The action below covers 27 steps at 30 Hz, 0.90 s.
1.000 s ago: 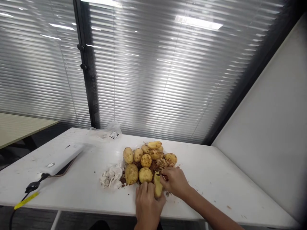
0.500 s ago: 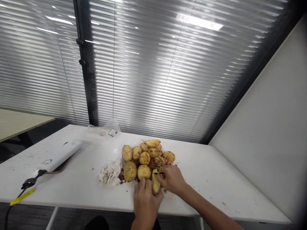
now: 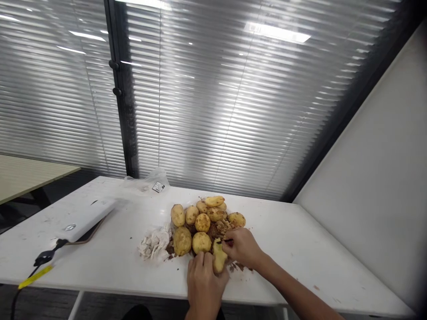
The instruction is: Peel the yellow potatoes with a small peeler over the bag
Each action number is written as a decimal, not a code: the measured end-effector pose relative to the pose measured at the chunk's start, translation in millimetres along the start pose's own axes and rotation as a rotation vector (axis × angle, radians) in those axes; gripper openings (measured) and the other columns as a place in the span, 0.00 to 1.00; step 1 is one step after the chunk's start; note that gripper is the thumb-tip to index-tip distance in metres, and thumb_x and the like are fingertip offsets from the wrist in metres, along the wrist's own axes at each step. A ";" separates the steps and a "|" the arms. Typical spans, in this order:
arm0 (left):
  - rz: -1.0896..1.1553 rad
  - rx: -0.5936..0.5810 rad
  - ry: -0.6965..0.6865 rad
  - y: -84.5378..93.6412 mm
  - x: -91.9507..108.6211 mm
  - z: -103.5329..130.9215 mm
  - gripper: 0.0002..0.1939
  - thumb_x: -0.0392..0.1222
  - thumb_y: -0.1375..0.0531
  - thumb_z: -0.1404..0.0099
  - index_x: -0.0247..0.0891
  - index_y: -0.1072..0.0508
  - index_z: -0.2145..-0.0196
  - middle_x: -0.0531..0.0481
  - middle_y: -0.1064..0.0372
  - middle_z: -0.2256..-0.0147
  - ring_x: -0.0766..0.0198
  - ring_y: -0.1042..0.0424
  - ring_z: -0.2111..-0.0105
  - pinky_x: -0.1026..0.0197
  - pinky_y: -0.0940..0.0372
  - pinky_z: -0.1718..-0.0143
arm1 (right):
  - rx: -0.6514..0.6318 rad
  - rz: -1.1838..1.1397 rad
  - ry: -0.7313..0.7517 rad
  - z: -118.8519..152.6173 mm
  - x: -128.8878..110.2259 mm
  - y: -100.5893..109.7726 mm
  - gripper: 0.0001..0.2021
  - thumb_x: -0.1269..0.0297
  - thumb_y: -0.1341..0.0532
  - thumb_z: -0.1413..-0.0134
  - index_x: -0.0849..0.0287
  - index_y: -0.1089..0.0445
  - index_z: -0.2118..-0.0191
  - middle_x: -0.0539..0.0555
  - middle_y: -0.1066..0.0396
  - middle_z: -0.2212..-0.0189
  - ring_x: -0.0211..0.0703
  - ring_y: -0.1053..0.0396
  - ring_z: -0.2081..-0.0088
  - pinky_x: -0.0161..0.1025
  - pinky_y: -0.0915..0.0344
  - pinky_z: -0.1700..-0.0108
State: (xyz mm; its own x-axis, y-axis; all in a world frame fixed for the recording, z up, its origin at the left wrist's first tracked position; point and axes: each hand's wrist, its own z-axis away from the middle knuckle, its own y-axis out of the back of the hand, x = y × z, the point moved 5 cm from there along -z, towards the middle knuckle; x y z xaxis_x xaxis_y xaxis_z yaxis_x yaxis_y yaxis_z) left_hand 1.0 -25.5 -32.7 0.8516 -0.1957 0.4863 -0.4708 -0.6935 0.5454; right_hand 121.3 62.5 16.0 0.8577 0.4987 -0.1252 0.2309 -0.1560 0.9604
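Note:
Near the table's front edge, my left hand [image 3: 205, 280] is closed around the lower end of a potato [image 3: 219, 260] whose pale flesh is bared on top. My right hand [image 3: 244, 246] grips a small dark blade-like tool [image 3: 227, 241], its tip laid across the potato's upper end. Most of that tool is hidden by the fingers. Just beyond my hands sits a pile of several potatoes, among them a round one [image 3: 201, 243] and a larger brownish one [image 3: 182, 241]. Brown peel scraps [image 3: 222, 226] lie among them.
Crumpled white tissue [image 3: 155, 243] lies left of the pile. A clear plastic bag [image 3: 151, 180] with a label rests at the table's back edge. On the left is a white device [image 3: 88, 218] with a black cable. Loose peel bits dot the white table [image 3: 283, 249]; blinds and a wall stand behind.
The tool and right hand have shifted slightly on the potato, and more peel scraps show on the table beneath the right hand. The whole view has moved a little.

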 end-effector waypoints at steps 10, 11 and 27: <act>-0.018 -0.040 -0.002 -1.4 -2.4 1.9 0.07 0.35 0.37 0.48 0.41 0.34 0.72 0.51 0.35 0.73 0.57 0.35 0.70 0.56 0.40 0.65 | -0.013 0.001 0.008 1.6 -2.8 1.2 0.10 0.68 0.42 0.53 0.60 0.35 0.82 0.51 0.30 0.81 0.36 0.37 0.77 0.34 0.54 0.74; -0.022 -0.042 -0.002 -1.3 -2.4 1.9 0.07 0.35 0.37 0.48 0.41 0.34 0.72 0.51 0.35 0.73 0.57 0.35 0.70 0.56 0.40 0.65 | 0.004 0.010 -0.012 0.5 -2.0 2.8 0.10 0.68 0.42 0.52 0.60 0.35 0.82 0.51 0.29 0.80 0.36 0.36 0.77 0.34 0.53 0.73; -0.027 -0.003 -0.011 -1.0 -2.3 1.4 0.08 0.34 0.37 0.49 0.41 0.34 0.73 0.51 0.36 0.73 0.57 0.35 0.71 0.56 0.39 0.66 | -0.027 0.038 -0.016 -2.0 0.6 2.8 0.11 0.67 0.41 0.53 0.60 0.35 0.83 0.50 0.32 0.82 0.35 0.41 0.79 0.35 0.57 0.74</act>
State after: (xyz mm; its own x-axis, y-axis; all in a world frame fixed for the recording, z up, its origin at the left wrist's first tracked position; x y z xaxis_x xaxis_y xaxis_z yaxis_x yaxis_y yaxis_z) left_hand -0.2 -25.3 -35.3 0.8665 -0.1844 0.4638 -0.4481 -0.6966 0.5603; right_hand 121.6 64.1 19.2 0.8731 0.4787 -0.0922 0.1853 -0.1511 0.9710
